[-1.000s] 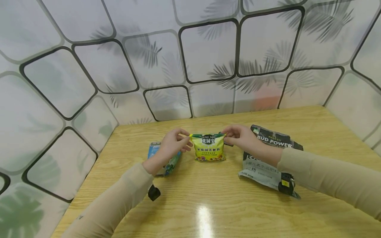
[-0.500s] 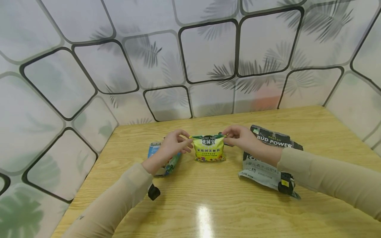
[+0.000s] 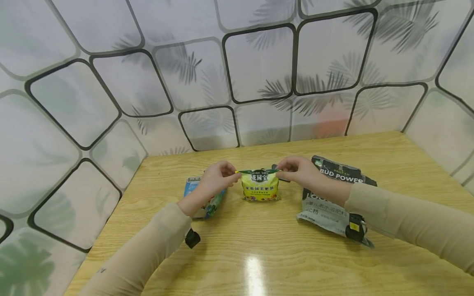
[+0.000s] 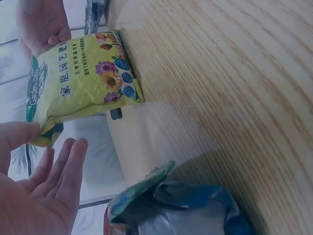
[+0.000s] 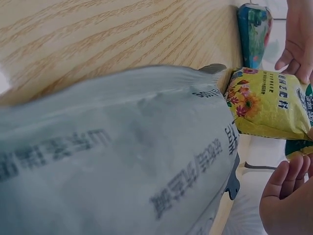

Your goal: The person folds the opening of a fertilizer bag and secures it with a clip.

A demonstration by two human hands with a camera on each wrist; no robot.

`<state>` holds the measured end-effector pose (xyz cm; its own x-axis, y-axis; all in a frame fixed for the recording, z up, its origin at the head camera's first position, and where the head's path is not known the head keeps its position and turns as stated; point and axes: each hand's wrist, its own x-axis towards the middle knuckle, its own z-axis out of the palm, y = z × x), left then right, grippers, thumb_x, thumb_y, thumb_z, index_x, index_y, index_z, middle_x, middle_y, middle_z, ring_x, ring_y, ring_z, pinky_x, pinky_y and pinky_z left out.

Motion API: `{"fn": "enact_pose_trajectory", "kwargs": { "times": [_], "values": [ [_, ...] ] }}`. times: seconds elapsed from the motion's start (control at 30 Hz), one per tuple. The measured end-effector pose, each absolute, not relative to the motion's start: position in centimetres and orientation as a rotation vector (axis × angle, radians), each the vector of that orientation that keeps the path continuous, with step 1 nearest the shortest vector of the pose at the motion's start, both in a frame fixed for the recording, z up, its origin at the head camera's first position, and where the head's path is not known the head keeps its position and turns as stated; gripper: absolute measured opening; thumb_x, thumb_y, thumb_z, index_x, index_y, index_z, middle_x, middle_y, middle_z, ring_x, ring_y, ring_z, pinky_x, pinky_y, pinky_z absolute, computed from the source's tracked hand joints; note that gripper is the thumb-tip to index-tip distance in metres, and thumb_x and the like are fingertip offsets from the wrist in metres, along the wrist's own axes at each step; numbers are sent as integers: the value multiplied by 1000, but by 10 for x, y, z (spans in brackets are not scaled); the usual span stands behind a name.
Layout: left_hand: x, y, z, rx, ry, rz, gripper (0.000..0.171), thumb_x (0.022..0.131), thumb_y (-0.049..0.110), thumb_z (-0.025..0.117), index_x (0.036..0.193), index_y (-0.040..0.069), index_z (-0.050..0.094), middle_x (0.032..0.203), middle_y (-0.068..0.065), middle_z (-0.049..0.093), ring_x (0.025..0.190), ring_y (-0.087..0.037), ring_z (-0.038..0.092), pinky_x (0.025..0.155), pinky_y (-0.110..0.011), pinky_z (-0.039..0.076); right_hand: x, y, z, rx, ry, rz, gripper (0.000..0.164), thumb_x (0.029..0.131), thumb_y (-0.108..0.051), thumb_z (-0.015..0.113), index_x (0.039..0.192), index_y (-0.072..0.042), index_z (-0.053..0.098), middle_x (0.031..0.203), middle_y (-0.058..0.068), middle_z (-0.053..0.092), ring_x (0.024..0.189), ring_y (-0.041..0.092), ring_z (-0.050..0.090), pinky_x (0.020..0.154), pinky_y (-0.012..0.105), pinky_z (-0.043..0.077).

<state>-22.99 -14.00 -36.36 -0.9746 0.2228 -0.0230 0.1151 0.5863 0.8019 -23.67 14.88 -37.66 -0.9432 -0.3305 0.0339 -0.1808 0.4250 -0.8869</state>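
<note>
A small yellow-and-green fertilizer bag (image 3: 260, 188) stands upright near the middle of the table, flowers printed along its lower edge. My left hand (image 3: 215, 177) pinches its top left corner between thumb and finger; in the left wrist view the other fingers of that hand (image 4: 49, 196) spread loosely below the corner. The top right corner is pinched by my right hand (image 3: 300, 172). From the right wrist, the bag (image 5: 271, 103) shows its printed front, with the right hand (image 5: 288, 200) at one top corner.
Left of the bag, partly behind my left hand, lies a blue-and-green packet (image 3: 212, 204). A large black-and-grey "BUD POWER" bag (image 3: 329, 216) lies under my right forearm. Behind the right hand is a small dark object (image 3: 283, 177), mostly hidden. A patterned wall (image 3: 264, 123) borders the wooden table (image 3: 237, 242).
The bag's top edge has tipped back and dropped slightly, so its green band looks narrower. Both hands keep hold of the corners; the left fingers have drawn in a little.
</note>
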Motion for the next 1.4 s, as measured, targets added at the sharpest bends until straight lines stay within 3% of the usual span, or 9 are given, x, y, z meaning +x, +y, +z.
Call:
{"fn": "enact_pose_trajectory", "kwargs": {
  "times": [0.2, 0.33, 0.6, 0.73, 1.03, 1.4],
  "values": [
    [-230, -138, -364, 285, 2683, 1383, 39, 102, 21, 74, 137, 9, 63, 129, -18, 72, 115, -34, 71, 93, -46, 66, -237, 149, -376, -436, 2528, -1529, 22, 101, -17, 74, 117, -1, 75, 92, -2, 62, 86, 16, 59, 80, 40, 53],
    [-229, -136, -363, 317, 2700, 1367, 36, 103, 18, 73, 138, 11, 67, 136, -16, 70, 118, -32, 71, 92, -43, 66, -236, 148, -374, -426, 2526, -1519, 25, 101, -19, 74, 118, -1, 75, 93, -2, 64, 88, 18, 61, 80, 40, 55],
    [-227, -133, -362, 298, 2763, 1334, 25, 102, 18, 74, 126, 11, 77, 120, -11, 78, 104, -27, 75, 87, -40, 66, -234, 147, -371, -427, 2515, -1516, 30, 102, -21, 73, 123, 0, 74, 104, 2, 69, 95, 20, 64, 85, 40, 57],
    [-227, -134, -364, 269, 2747, 1366, 22, 102, 20, 74, 121, 10, 79, 113, -12, 80, 99, -28, 77, 89, -44, 66, -235, 147, -372, -413, 2516, -1505, 31, 103, -22, 72, 125, 0, 73, 107, 4, 71, 98, 22, 65, 87, 42, 57],
    [-229, -135, -367, 225, 2585, 1559, 23, 104, 13, 71, 119, -3, 78, 124, -22, 75, 114, -44, 74, 100, -49, 64, -235, 148, -374, -396, 2514, -1514, 35, 104, -23, 72, 129, 1, 72, 127, 17, 71, 105, 21, 68, 99, 53, 58],
    [-229, -134, -375, 209, 2596, 1611, 20, 103, 10, 72, 116, -4, 79, 118, -23, 77, 110, -44, 76, 97, -46, 66, -237, 149, -377, -371, 2513, -1512, 35, 104, -23, 72, 129, 1, 73, 132, 20, 70, 107, 22, 69, 100, 52, 59]
  ]
}}
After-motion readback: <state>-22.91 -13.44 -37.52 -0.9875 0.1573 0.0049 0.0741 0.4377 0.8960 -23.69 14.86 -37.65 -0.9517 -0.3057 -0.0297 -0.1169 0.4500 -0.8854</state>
